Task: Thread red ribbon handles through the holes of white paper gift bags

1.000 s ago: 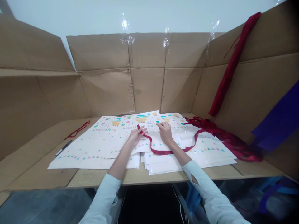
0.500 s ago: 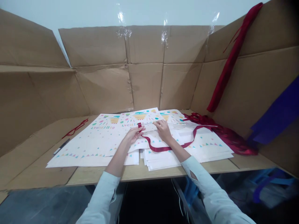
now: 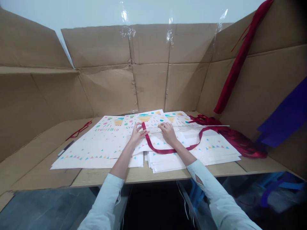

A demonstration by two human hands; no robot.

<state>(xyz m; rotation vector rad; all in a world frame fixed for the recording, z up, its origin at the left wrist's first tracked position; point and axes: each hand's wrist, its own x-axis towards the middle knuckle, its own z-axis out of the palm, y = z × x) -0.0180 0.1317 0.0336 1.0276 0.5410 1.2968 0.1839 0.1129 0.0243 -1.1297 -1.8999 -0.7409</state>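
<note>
A dark red ribbon [image 3: 161,151] has its end held in my left hand [image 3: 136,135], between thumb and fingers. From there it curves down, passes by my right forearm and rises toward the red heap on the right. My right hand [image 3: 168,132] pinches a thin, pale, straight stick [image 3: 201,126] that points right and reaches left to the ribbon end. Both hands are just above printed white sheets [image 3: 96,143] with birthday lettering, cakes and coloured triangles, stacked in overlapping piles.
A heap of red ribbons [image 3: 242,143] lies at the right. A red band [image 3: 236,70] and purple strips [image 3: 285,118] hang along the right cardboard wall [image 3: 259,76]. Left of the sheets are a marker pen [image 3: 65,148] and a looped red cord [image 3: 78,131].
My left hand has shifted slightly left and up, its fingers now spread around the ribbon end. The ribbon hangs straighter below it. The stick's right end sits a little farther right.
</note>
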